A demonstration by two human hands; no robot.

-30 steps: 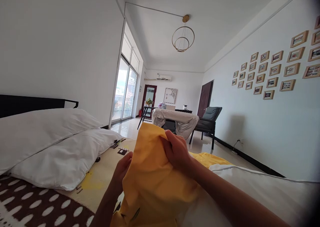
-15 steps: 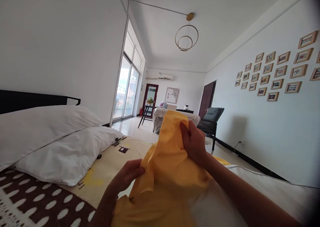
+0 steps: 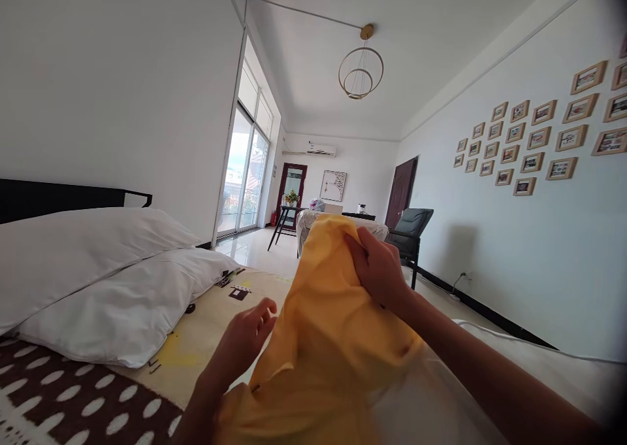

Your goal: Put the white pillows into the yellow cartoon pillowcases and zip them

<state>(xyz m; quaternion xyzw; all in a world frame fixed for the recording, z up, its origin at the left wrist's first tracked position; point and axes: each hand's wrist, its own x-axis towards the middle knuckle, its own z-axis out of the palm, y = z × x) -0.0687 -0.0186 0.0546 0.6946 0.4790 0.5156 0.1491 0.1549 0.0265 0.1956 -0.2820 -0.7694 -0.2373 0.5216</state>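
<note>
My right fingers grip yellow cloth — cut off at 6 o'clock, blocks draped furniture at 12; left fingers half-open.

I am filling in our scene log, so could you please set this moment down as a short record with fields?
Right hand: the right hand grips the yellow cloth near its raised upper end
Left hand: the left hand is beside the cloth, fingers loosely bent; contact unclear
Cloth state: rumpled, raised at the right hand
Left side: two white pillows, overlapping, on a patterned bed cover
Lower right: white fabric, partly behind the right forearm
Background: black chair, right of a covered table
</note>
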